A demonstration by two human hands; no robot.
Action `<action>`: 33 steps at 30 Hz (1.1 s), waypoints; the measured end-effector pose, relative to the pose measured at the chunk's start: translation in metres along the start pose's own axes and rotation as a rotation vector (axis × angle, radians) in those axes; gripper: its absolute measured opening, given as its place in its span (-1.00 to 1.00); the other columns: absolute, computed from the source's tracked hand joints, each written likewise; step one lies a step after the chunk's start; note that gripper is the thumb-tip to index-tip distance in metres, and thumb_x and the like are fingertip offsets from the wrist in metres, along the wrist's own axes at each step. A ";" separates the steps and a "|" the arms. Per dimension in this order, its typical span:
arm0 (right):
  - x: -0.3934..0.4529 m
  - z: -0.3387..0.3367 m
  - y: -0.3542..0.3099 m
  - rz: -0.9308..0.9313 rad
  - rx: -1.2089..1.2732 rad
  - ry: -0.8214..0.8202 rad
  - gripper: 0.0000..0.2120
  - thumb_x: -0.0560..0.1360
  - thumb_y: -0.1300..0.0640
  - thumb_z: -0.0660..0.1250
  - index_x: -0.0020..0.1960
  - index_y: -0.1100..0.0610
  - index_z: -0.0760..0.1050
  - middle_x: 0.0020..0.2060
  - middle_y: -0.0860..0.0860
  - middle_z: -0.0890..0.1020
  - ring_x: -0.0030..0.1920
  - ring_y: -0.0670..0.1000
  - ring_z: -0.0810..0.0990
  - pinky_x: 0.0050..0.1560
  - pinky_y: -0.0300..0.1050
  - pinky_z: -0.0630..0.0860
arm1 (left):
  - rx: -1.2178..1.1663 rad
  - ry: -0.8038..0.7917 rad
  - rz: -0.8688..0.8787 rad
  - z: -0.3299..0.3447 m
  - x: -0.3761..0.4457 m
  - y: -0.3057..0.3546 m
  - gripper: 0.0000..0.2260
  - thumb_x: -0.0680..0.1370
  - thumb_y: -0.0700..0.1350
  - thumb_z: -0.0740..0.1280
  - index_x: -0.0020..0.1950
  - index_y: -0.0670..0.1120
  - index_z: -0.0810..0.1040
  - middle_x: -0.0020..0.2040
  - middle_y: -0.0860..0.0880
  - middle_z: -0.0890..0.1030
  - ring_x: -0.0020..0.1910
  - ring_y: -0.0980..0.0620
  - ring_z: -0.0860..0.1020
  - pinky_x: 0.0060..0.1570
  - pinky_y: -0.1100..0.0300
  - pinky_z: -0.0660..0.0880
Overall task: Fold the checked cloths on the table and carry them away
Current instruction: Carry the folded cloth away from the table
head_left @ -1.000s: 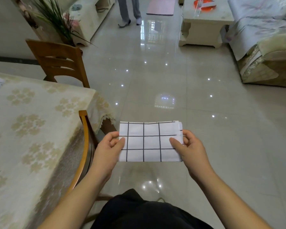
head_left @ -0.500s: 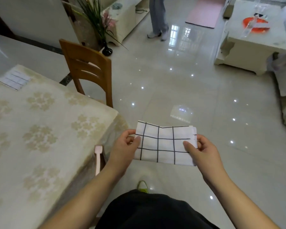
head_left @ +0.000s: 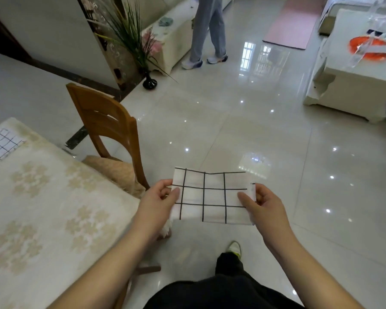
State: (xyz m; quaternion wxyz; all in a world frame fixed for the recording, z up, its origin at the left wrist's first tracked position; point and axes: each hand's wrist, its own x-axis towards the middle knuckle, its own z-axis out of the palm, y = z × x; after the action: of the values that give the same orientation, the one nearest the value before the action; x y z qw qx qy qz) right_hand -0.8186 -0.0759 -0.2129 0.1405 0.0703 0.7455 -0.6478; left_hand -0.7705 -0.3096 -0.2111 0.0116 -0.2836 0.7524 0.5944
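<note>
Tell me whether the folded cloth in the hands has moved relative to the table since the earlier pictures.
Cannot tell. The camera itself swung, so the table shifts in view too. The folded cloth, pinched by the left hand and right hand, stays just off the table's corner.

Open floor (head_left: 243, 130) lies ahead; the table (head_left: 54, 208) and chair (head_left: 107, 123) crowd the left.

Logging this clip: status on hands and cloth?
Left hand, right hand pinch folded checked cloth ends. Second checked cloth on table. Wooden chair alongside.
</note>
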 end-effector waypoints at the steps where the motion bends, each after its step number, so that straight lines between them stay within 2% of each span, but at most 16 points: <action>1: 0.016 -0.006 -0.006 0.002 0.001 -0.015 -0.90 0.52 0.20 0.40 0.02 0.06 0.61 -0.24 -0.09 0.72 -0.25 -0.10 0.67 -0.26 -0.23 0.54 | -0.008 0.000 -0.012 0.007 0.011 0.007 -0.74 0.57 -0.06 0.38 0.25 -0.04 0.55 -0.28 -0.14 0.56 -0.24 -0.07 0.58 -0.02 0.12 0.56; 3: 0.047 -0.018 -0.019 -0.001 0.019 -0.045 -0.87 0.52 0.21 0.40 0.04 0.07 0.61 -0.16 -0.06 0.73 -0.15 -0.05 0.70 -0.16 -0.16 0.58 | -0.047 0.013 -0.028 0.022 0.031 0.021 -0.73 0.56 -0.07 0.38 0.26 -0.03 0.55 -0.14 -0.30 0.59 -0.07 -0.27 0.62 0.15 -0.14 0.55; 4: 0.061 -0.024 -0.026 0.000 0.022 -0.063 -0.87 0.52 0.22 0.40 0.05 0.09 0.61 -0.15 -0.05 0.73 -0.13 -0.05 0.71 -0.15 -0.17 0.59 | -0.059 0.022 -0.035 0.029 0.040 0.028 -0.74 0.57 -0.08 0.38 0.26 -0.03 0.55 -0.15 -0.30 0.58 -0.08 -0.28 0.61 0.16 -0.17 0.52; 6: 0.087 -0.032 -0.039 -0.009 0.005 -0.096 -0.86 0.51 0.23 0.40 0.05 0.09 0.60 -0.14 -0.06 0.73 -0.12 -0.04 0.71 -0.13 -0.15 0.60 | -0.093 0.061 -0.038 0.042 0.055 0.041 -0.75 0.58 -0.10 0.37 0.26 -0.04 0.55 -0.20 -0.20 0.54 -0.13 -0.15 0.56 0.14 -0.11 0.52; 9: 0.125 -0.038 -0.054 0.001 -0.012 -0.141 -0.85 0.51 0.23 0.41 0.06 0.08 0.60 -0.13 -0.06 0.73 -0.10 -0.03 0.71 -0.05 -0.05 0.63 | -0.136 0.084 -0.044 0.054 0.077 0.052 -0.74 0.58 -0.09 0.36 0.27 -0.03 0.54 -0.19 -0.21 0.53 -0.13 -0.07 0.55 0.19 -0.06 0.51; 11: 0.146 -0.037 -0.062 0.003 -0.007 -0.168 -0.84 0.51 0.22 0.41 0.07 0.07 0.60 -0.12 -0.04 0.73 -0.09 -0.01 0.71 0.00 0.04 0.63 | -0.163 0.109 -0.057 0.057 0.091 0.057 -0.72 0.58 -0.08 0.36 0.29 -0.03 0.54 -0.18 -0.19 0.52 -0.13 -0.11 0.55 0.18 -0.07 0.52; 13: 0.167 -0.031 -0.069 0.005 -0.003 -0.191 -0.84 0.51 0.21 0.40 0.07 0.06 0.60 -0.12 -0.04 0.73 -0.08 -0.01 0.71 0.02 0.06 0.63 | -0.184 0.138 -0.070 0.056 0.106 0.061 -0.72 0.58 -0.07 0.36 0.29 -0.02 0.54 -0.16 -0.25 0.54 -0.11 -0.23 0.57 0.17 -0.07 0.55; 16: 0.199 -0.014 -0.079 0.015 -0.016 -0.223 -0.84 0.51 0.19 0.40 0.07 0.03 0.59 -0.12 -0.07 0.73 -0.09 -0.05 0.71 0.02 0.02 0.63 | -0.211 0.166 -0.096 0.051 0.131 0.064 -0.75 0.58 -0.03 0.35 0.26 0.07 0.55 0.01 -0.35 0.57 0.08 -0.38 0.56 0.19 -0.27 0.50; 18: 0.223 0.001 -0.085 0.015 -0.037 -0.250 -0.84 0.51 0.19 0.41 0.07 0.02 0.59 -0.12 -0.07 0.73 -0.10 -0.05 0.71 0.01 0.01 0.63 | -0.233 0.195 -0.104 0.044 0.149 0.069 -0.76 0.59 -0.03 0.34 0.25 0.10 0.55 0.03 -0.35 0.57 0.10 -0.39 0.55 0.19 -0.30 0.49; 22: 0.273 0.037 -0.101 -0.009 -0.094 -0.308 -0.83 0.51 0.19 0.41 0.08 0.03 0.58 -0.13 -0.09 0.73 -0.12 -0.07 0.71 -0.06 -0.08 0.62 | -0.292 0.263 -0.118 0.028 0.195 0.074 -0.79 0.61 -0.10 0.31 0.24 0.05 0.55 -0.03 -0.17 0.68 0.02 -0.17 0.65 0.11 -0.13 0.58; 24: 0.296 0.054 -0.110 -0.009 -0.114 -0.337 -0.83 0.51 0.20 0.41 0.09 0.03 0.58 -0.13 -0.09 0.73 -0.13 -0.07 0.71 -0.08 -0.09 0.62 | -0.312 0.291 -0.127 0.019 0.218 0.076 -0.78 0.60 -0.08 0.32 0.24 0.09 0.54 -0.04 -0.16 0.66 0.01 -0.19 0.64 0.02 -0.16 0.62; 25: 0.310 0.065 -0.115 -0.008 -0.127 -0.352 -0.83 0.51 0.20 0.41 0.09 0.04 0.58 -0.14 -0.09 0.73 -0.13 -0.07 0.71 -0.08 -0.10 0.61 | -0.322 0.315 -0.137 0.013 0.231 0.078 -0.77 0.60 -0.06 0.33 0.25 0.09 0.53 -0.07 -0.15 0.64 -0.02 -0.18 0.62 -0.05 -0.09 0.64; 26: 0.322 0.075 -0.120 -0.008 -0.143 -0.365 -0.83 0.51 0.20 0.41 0.08 0.04 0.58 -0.14 -0.09 0.73 -0.13 -0.07 0.71 -0.08 -0.10 0.61 | -0.332 0.338 -0.139 0.007 0.242 0.081 -0.77 0.60 -0.06 0.33 0.25 0.10 0.52 -0.10 -0.12 0.61 -0.08 -0.11 0.59 -0.16 0.06 0.64; 28: 0.345 0.093 -0.131 0.005 -0.169 -0.381 -0.82 0.51 0.20 0.41 0.09 0.03 0.58 -0.13 -0.08 0.74 -0.11 -0.06 0.71 -0.04 -0.05 0.61 | -0.348 0.366 -0.135 -0.005 0.263 0.088 -0.80 0.60 -0.05 0.32 0.22 0.13 0.50 -0.13 -0.04 0.57 -0.15 0.04 0.51 -0.38 0.35 0.52; 31: 0.376 0.115 -0.147 0.004 -0.183 -0.391 -0.81 0.50 0.20 0.41 0.10 0.04 0.59 -0.13 -0.08 0.74 -0.12 -0.06 0.71 -0.02 -0.04 0.62 | -0.360 0.357 -0.112 -0.023 0.292 0.106 -0.77 0.58 -0.10 0.34 0.21 0.12 0.50 -0.19 -0.05 0.55 -0.16 0.02 0.51 -0.31 0.36 0.50; 33: 0.397 0.128 -0.158 -0.004 -0.186 -0.401 -0.81 0.51 0.20 0.41 0.10 0.03 0.58 -0.12 -0.08 0.74 -0.12 -0.06 0.71 -0.04 -0.06 0.61 | -0.335 0.346 -0.093 -0.033 0.312 0.114 -0.79 0.58 -0.13 0.35 0.15 0.14 0.49 -0.30 -0.03 0.48 -0.23 0.05 0.49 -0.27 0.43 0.50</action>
State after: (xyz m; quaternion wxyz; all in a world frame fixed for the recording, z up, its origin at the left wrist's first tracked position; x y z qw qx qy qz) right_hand -1.2261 -0.2562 -0.1977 0.2907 -0.0749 0.7593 -0.5774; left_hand -1.0719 -0.4529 -0.2114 -0.1370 -0.4135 0.6202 0.6523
